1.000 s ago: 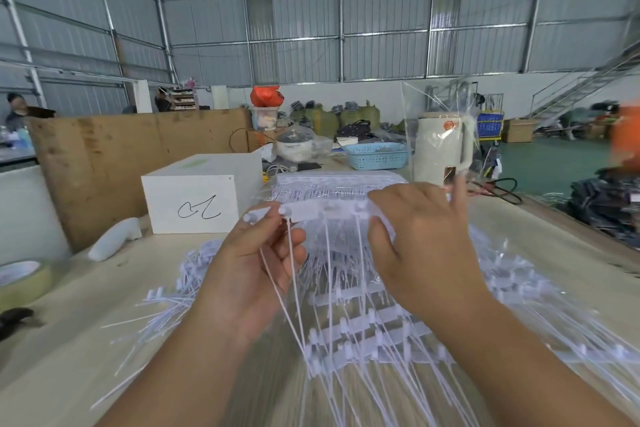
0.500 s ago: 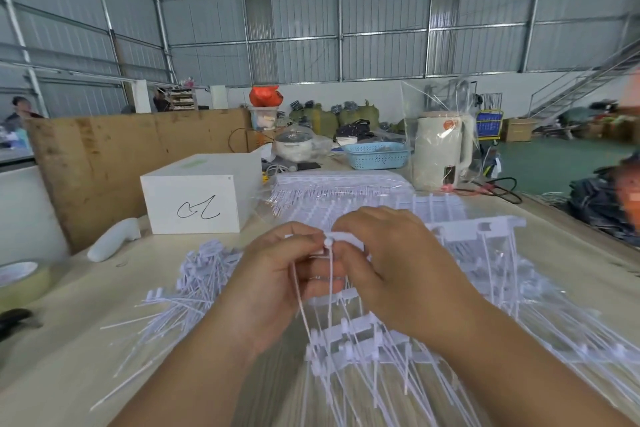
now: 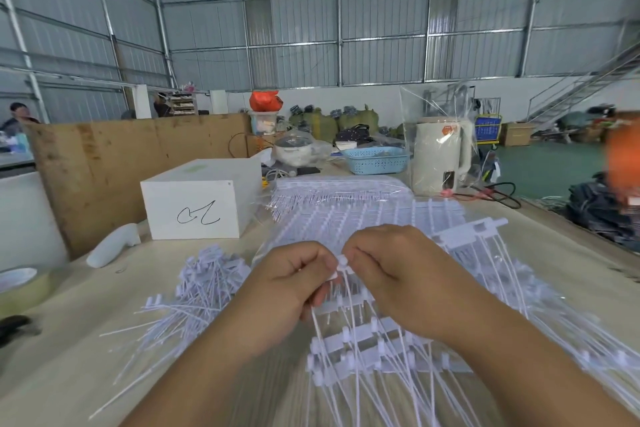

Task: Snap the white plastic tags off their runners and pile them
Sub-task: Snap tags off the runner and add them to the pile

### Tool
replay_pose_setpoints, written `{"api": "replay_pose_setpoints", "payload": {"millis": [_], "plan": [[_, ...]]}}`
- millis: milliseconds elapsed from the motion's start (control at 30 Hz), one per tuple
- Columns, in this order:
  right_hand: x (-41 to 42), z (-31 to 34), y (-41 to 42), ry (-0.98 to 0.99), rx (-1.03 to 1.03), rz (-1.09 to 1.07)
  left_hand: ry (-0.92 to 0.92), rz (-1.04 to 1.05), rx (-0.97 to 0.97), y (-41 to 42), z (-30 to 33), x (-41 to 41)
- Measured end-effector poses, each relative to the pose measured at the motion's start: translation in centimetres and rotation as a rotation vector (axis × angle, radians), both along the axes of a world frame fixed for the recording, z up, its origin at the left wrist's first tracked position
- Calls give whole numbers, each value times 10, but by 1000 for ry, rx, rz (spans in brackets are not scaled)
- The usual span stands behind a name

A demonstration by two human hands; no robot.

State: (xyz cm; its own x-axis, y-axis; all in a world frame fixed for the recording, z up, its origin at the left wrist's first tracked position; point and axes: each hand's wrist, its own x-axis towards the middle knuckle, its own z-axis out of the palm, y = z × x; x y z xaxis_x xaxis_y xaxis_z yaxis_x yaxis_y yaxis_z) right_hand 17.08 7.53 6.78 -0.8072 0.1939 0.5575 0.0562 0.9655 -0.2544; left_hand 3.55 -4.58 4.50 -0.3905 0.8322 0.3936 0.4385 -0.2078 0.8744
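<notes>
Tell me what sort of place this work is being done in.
Most likely a warehouse or small factory workshop. The corrugated metal walls on a steel frame, the stuffed green sacks piled against the back wall, and the long worktable strewn with loose white plastic tags all suggest it.

A tall shed of grey corrugated metal walls (image 3: 294, 28) on steel framing closes the far side, with a low white wall band (image 3: 363, 97) beneath it. A pale wooden worktable (image 3: 69, 340) spreads under and around the hands. Beyond them to the left stands a brown plywood board (image 3: 138, 156) on edge. Far off to the right lies a green floor (image 3: 547, 166), and above it a metal staircase (image 3: 588, 83) climbs toward the right edge. Even daylight fills the space; no window can be made out.
</notes>
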Motion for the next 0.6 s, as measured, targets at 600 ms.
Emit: {"api": "replay_pose_setpoints", "payload": {"millis": [600], "plan": [[-12,-8,-10,230,-270,-44,-229,148,247,16,-9,15]]}}
